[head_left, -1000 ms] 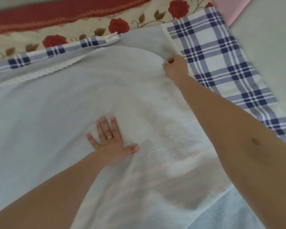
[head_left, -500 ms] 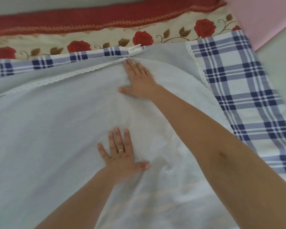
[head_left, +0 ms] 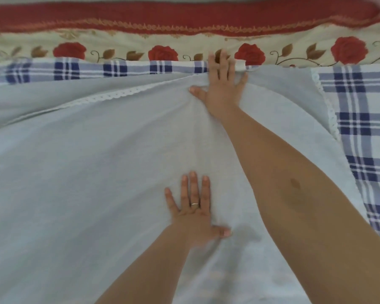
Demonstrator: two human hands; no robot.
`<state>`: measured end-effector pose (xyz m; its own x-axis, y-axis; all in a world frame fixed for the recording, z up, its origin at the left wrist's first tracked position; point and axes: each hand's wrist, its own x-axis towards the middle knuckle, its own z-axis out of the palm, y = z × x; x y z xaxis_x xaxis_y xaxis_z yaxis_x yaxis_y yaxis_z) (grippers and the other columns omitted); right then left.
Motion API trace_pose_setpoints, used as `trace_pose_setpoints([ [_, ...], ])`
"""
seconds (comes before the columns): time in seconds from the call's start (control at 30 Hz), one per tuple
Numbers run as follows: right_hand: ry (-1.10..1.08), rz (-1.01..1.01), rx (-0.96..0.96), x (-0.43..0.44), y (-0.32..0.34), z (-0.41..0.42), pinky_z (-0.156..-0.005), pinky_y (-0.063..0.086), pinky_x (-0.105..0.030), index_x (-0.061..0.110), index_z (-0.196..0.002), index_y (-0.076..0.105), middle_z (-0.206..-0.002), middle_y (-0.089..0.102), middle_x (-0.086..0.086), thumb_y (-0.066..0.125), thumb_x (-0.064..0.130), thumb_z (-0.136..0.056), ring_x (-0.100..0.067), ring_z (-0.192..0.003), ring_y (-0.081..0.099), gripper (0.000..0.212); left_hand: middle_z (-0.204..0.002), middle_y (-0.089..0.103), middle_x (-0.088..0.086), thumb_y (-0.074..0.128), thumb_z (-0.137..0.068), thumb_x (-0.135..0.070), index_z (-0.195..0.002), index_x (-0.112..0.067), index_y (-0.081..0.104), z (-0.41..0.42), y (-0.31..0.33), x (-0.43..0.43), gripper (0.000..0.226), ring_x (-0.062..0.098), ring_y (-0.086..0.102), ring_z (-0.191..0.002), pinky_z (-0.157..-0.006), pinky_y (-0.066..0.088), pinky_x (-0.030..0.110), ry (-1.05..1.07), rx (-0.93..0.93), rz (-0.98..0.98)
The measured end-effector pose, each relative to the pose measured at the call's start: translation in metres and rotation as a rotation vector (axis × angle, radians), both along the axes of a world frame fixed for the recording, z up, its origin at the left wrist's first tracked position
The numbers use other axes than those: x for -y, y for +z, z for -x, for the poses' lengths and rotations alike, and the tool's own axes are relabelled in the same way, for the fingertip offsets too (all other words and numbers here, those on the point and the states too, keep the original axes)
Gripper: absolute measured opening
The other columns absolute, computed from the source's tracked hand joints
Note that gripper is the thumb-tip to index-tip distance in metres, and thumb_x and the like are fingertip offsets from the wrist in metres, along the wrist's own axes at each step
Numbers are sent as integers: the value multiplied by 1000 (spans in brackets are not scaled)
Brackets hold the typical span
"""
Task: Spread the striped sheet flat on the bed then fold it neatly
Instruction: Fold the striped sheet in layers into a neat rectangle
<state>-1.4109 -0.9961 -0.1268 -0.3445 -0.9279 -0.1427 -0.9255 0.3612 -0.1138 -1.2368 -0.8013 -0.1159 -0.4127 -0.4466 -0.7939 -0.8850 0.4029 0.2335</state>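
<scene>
Mostly spread already: pale bluish-white thin cotton sheet with a white scalloped lace edge, lying across the blue-and-white checked bedcover and reaching nearly to its far side. Stripes barely visible from this angle. Further back, a cream cloth printed with red roses.

Right hand flat at the far edge of the sheet, fingers straight and fanned apart, pressing the cloth down, fingertips over onto the checked cover. Left hand nearer, palm down in the middle of the sheet, fingers straight and slightly apart, thumb out to the side, thin ring on one finger. Nothing gripped by either.

Looks light, limp and thin, judging by the shallow creases fanning out from the right palm. Likely to wrinkle and slide over the cover rather than hold any shape. Best smoothed with flat palms working outward from the middle. For folding, best pinched at the corners or along the lace hem, never mid-cloth, to keep the edges in line. Probably no risk of damage, only of dragging the lower layer askew.
</scene>
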Motion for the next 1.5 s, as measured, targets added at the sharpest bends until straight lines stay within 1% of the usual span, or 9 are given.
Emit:
trace_pose_setpoints([
  [0.1, 95, 257, -112, -27, 6, -35, -111, -1, -63, 28, -153, 4, -161, 0, -2, 46, 28, -96, -24, -148, 1, 70, -111, -69, 3, 47, -75, -76, -112, -24, -55, 0, -1, 1, 121, 23, -63, -106, -88, -36, 59, 3, -7, 21],
  [0.23, 290, 101, -37, -104, 7, -41, -109, -3, -65, 28, -152, 18, -161, 4, 2, 34, 43, -98, -27, -148, 1, 58, -110, -67, 5, 47, -76, -76, -112, -22, -54, 1, 0, 2, 120, 25, -59, -106, -88, -33, 61, 6, -3, 34],
  [0.4, -203, -171, -75, -167, -1, 71, -111, -3, -66, 36, -151, -9, -160, -13, 9, 12, 65, -93, -27, -147, -8, 68, -113, -64, 5, 48, -73, -77, -116, -22, -51, -3, -3, 1, 121, 27, -58, -107, -88, -31, 61, 8, -21, 94],
  [0.63, -532, 43, -116, -256, 22, 69, -110, 20, -53, 11, -147, 25, -151, 28, -19, 42, 36, -96, -37, -136, 31, 59, -143, -46, 13, 47, -74, -77, -139, -17, -38, 1, 1, -7, 122, 31, -41, -132, -100, -22, 64, 33, -24, 166],
  [0.8, -848, 104, 165, -349, 32, 84, -64, 39, -33, 1, -120, 51, -106, 60, -16, 44, 23, -98, -32, -89, 57, 31, -144, -44, 12, 49, -73, -77, -140, -17, -36, 1, 4, -10, 123, 31, -39, -134, -102, -20, 63, 47, -17, 160],
  [1.07, -927, 346, 426, -366, 40, 100, -73, 42, -22, 10, -110, 65, -89, 61, 5, 59, 23, -93, -12, -82, 55, 23, -145, -43, 11, 50, -72, -77, -141, -18, -35, 5, 15, -9, 125, 29, -39, -135, -104, -18, 63, 46, 24, 139],
  [1.2, -1021, 405, 590, -362, 43, 98, -57, 41, -14, 13, -94, 63, -69, 54, 9, 63, 31, -89, -4, -62, 50, 19, -145, -44, 11, 51, -74, -75, -140, -18, -36, 7, 19, -11, 123, 29, -40, -134, -104, -19, 62, 34, 19, 131],
  [1.43, -912, 13, 437, -357, 51, 101, -75, 44, -37, 10, -78, 55, -79, 55, -7, 44, 48, -96, -27, -81, 53, 44, -146, -42, 11, 51, -74, -75, -141, -18, -35, 5, 19, -12, 123, 28, -38, -135, -105, -18, 62, 44, 7, 135],
  [1.5, -922, 33, 399, -355, 55, 103, -59, 36, -30, 12, -59, 41, -60, 43, -3, 45, 46, -96, -22, -61, 45, 50, -145, -44, 11, 51, -74, -75, -140, -18, -36, 5, 19, -12, 123, 28, -39, -134, -104, -19, 61, 44, 4, 121],
])
